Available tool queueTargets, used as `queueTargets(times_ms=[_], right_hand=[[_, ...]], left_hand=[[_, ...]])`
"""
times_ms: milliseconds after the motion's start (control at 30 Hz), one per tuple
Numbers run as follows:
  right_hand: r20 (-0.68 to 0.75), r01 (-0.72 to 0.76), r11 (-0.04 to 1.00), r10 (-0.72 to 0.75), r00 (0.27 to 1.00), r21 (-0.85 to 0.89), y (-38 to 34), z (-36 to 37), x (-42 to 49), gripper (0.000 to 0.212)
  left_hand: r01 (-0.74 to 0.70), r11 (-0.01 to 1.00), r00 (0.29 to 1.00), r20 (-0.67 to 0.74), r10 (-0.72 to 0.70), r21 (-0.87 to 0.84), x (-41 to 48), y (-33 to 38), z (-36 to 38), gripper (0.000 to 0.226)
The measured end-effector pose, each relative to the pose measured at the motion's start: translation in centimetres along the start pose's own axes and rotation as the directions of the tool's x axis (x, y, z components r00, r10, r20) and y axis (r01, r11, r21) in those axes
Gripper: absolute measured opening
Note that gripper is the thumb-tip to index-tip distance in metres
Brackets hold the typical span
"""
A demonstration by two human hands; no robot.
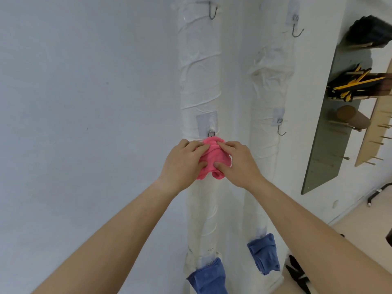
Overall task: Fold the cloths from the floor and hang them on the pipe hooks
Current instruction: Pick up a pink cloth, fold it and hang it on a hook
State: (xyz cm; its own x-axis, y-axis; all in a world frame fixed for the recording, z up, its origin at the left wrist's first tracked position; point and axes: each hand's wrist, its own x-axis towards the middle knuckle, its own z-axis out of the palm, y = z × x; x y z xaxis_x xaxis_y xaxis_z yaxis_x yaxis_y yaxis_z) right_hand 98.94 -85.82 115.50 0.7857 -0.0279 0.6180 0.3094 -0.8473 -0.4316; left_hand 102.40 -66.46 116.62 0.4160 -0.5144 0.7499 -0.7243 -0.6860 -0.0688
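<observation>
A bunched pink cloth (213, 159) sits against the left white-wrapped pipe (199, 81), just below a metal hook (211, 132). My left hand (182, 164) grips the cloth's left side, thumb underneath. My right hand (237, 162) grips its right side, fingers on top and thumb pressing its lower part. The hook's tip is hidden behind the cloth. Two blue cloths hang lower down: one (209, 276) on the left pipe, one (263, 253) on the right pipe (269, 81).
Bare hooks: top of left pipe (212, 11), top of right pipe (296, 28), middle of right pipe (281, 128). A grey pegboard (331, 132) with tools and a wooden rack (373, 124) hang on the right wall. A black object (299, 276) lies on the floor.
</observation>
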Motion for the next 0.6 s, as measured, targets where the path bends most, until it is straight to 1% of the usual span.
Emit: queueTargets(times_ms=[33,100,167,267,400,500,600], right_hand=[[0.023,0.000,0.999,-0.001,1.000,0.049,-0.1,-0.1,-0.2,0.062],[0.056,-0.009,0.989,0.001,0.998,0.150,-0.3,0.0,-0.7,0.058],[0.019,-0.005,0.983,0.001,1.000,0.183,-0.4,0.6,-1.2,0.058],[-0.106,-0.033,0.960,0.064,0.992,0.277,-0.5,1.6,-1.6,0.058],[-0.166,-0.102,0.913,0.181,0.969,0.394,-0.9,2.6,-1.3,0.058],[-0.177,-0.125,0.900,0.215,0.960,0.417,-0.7,3.0,-1.0,0.058],[-0.139,-0.127,0.921,0.190,0.972,0.368,-0.7,2.4,-1.0,0.058]], left_hand=[[-0.013,1.000,1.000,0.008,0.013,0.020,0.0,-0.1,-0.1,0.043],[0.006,1.000,0.998,0.060,-0.006,-0.006,0.0,-0.2,-0.4,0.042],[0.031,0.997,0.997,0.077,-0.025,-0.073,0.0,-0.1,-0.3,0.043],[0.060,0.991,0.998,0.031,-0.057,-0.119,-0.2,0.0,0.3,0.044],[0.086,0.979,0.993,-0.069,-0.100,-0.184,-0.4,-0.2,1.6,0.041],[0.097,0.977,0.989,-0.092,-0.116,-0.192,-0.4,-0.2,2.0,0.041],[0.141,0.965,0.988,-0.025,-0.150,-0.221,-0.2,-0.5,1.5,0.044]])
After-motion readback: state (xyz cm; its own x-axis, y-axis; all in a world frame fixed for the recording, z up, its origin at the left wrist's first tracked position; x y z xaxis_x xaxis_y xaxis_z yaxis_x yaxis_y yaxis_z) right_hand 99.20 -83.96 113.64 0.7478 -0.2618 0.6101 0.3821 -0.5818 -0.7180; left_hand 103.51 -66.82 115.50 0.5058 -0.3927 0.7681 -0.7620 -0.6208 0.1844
